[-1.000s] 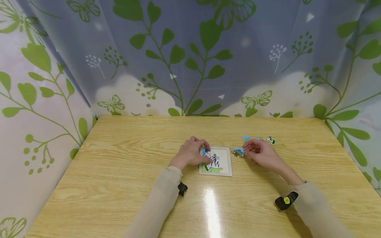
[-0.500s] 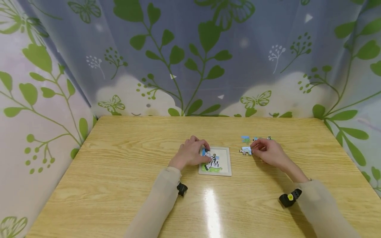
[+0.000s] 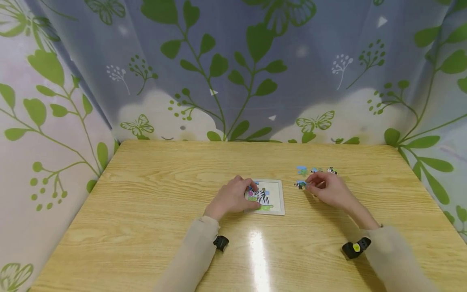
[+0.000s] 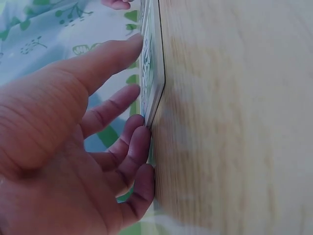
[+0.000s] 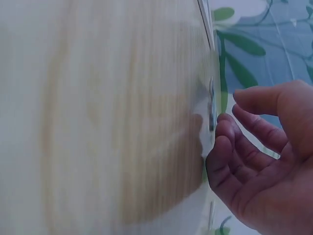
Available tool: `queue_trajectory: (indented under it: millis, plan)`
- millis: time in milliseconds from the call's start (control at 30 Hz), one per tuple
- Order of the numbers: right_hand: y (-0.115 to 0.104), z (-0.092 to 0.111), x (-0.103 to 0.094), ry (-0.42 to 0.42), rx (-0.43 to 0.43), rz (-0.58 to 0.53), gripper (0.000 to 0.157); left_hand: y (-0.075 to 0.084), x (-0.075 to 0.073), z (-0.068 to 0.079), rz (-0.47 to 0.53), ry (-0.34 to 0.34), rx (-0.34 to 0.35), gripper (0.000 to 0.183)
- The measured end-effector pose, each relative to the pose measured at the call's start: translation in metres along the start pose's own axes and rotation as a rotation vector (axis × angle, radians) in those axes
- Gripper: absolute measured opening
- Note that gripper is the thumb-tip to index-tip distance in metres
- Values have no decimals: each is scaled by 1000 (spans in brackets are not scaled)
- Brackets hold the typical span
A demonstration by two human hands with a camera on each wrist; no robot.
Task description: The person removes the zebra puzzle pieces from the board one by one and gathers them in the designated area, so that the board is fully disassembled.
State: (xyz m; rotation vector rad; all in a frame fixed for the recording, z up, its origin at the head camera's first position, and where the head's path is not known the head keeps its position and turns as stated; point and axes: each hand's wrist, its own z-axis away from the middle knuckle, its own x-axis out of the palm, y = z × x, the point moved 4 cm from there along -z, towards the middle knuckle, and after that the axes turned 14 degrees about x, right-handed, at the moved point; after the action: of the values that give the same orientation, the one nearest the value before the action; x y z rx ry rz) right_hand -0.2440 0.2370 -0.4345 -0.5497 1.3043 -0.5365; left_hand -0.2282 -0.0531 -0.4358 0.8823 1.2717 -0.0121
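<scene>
A square puzzle tray (image 3: pixel 277 202) with a partly filled zebra picture lies on the table. My left hand (image 3: pixel 230 198) rests at its left side, with the thumb and index finger over the picture and the other fingertips by the tray's edge, as the left wrist view shows. My right hand (image 3: pixel 328 190) is beside a blue, green and black-and-white puzzle piece (image 3: pixel 300 184), which lies on the table right of the tray. In the right wrist view a small gap separates thumb and index finger, with nothing visible between them; the flat piece (image 5: pixel 212 105) sits just beyond the fingertips.
Behind my right hand lie more loose pieces: a blue-green piece (image 3: pixel 302 170), a blue piece (image 3: pixel 314 170) and a black-and-white piece (image 3: pixel 332 170). The wooden table (image 3: pixel 153 190) backs onto a leaf-patterned curtain (image 3: pixel 233 101).
My right hand has moved right, away from the tray, with the puzzle piece and let it go on the table. My left hand has shifted slightly, uncovering a pink part of the picture.
</scene>
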Motion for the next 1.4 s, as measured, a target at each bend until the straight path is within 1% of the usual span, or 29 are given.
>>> queue_trajectory:
  millis: [167, 267, 500, 700, 833, 933, 1100, 1400]
  plan:
    - [-18, 7, 16, -23, -55, 1, 11, -3, 3, 1, 22, -3, -29, 50]
    - [-29, 9, 26, -52, -84, -6, 10, -4, 4, 0, 36, -5, -28, 51]
    - [-50, 7, 47, -117, -120, -32, 10, -7, 6, -3, 67, -15, -20, 49]
    - [-64, 2, 61, -162, -179, -2, 13, -9, 5, -3, 71, -19, -29, 50]
    - [-68, -4, 68, -204, -161, 35, 19, -9, 5, -2, 75, -21, -28, 49]
    - [-69, -8, 72, -216, -156, 66, 25, -9, 5, -3, 78, -23, -24, 48]
    - [-69, -11, 73, -219, -163, 84, 30, -10, 6, -3, 87, -24, -23, 44]
    - [-71, -13, 74, -228, -143, 85, 33, -9, 4, -3, 82, -26, -37, 42]
